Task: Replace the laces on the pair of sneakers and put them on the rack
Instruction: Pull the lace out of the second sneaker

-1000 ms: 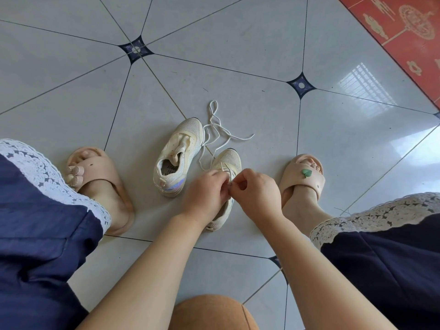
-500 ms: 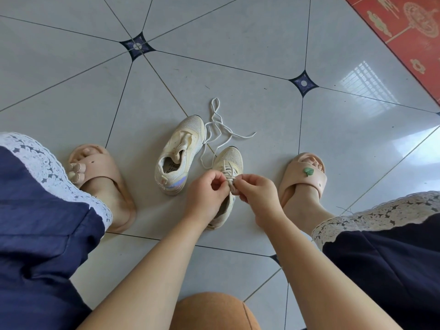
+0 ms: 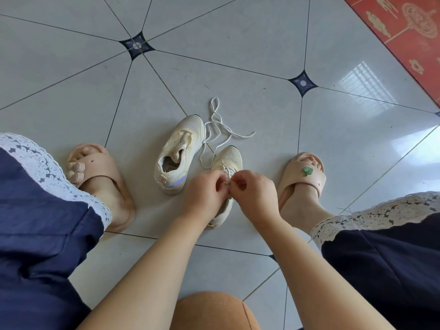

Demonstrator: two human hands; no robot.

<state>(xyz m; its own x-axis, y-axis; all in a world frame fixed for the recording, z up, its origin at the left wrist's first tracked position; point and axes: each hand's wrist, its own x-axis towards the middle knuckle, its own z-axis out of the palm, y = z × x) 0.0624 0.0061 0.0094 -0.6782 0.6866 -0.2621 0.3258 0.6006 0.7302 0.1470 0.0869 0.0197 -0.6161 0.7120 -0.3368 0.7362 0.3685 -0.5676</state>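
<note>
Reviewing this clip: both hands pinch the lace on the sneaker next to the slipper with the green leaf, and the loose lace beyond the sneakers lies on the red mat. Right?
Not quite. The head view shows the loose lace on the grey floor tiles, not the red mat. The left hand and right hand do pinch the lace on that sneaker.

Home interior, looks like a hallway or entry: glossy grey floor tiles with dark blue diamond insets, red patterned mat in the far right corner, barred window reflection on the tile. Person seated low in beige house slippers, sneakers loose on the floor
</note>
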